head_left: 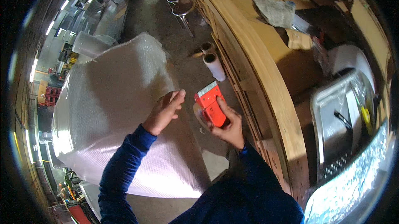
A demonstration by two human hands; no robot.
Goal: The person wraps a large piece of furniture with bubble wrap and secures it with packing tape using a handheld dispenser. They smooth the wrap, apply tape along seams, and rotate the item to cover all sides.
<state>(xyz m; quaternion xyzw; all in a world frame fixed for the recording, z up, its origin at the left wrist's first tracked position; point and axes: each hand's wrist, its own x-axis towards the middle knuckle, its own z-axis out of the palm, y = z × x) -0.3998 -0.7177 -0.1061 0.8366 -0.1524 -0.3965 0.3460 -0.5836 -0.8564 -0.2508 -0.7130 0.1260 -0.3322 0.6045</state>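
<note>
My right hand [228, 127] is closed around a red tape dispenser [210, 104] with a metal toothed edge at its upper end. A roll of clear tape [200, 113] shows at the dispenser's left side. My left hand [165, 110] is to the left of the dispenser, apart from it. Its fingers are loosely bent and spaced, with nothing visible between them. Below and beyond that hand stands a large block-shaped item covered in bubble wrap [120, 74]. Whether my left hand touches the wrap cannot be told.
To my right runs a large wooden crate [266, 70], holding a metal tray [318, 128] and silvery sheeting [351, 178]. Rolls of film [214, 66] stand on the floor beside the crate. Farther off are round stools [183, 8]. A bubble wrap roll [89, 44] lies behind the wrapped item.
</note>
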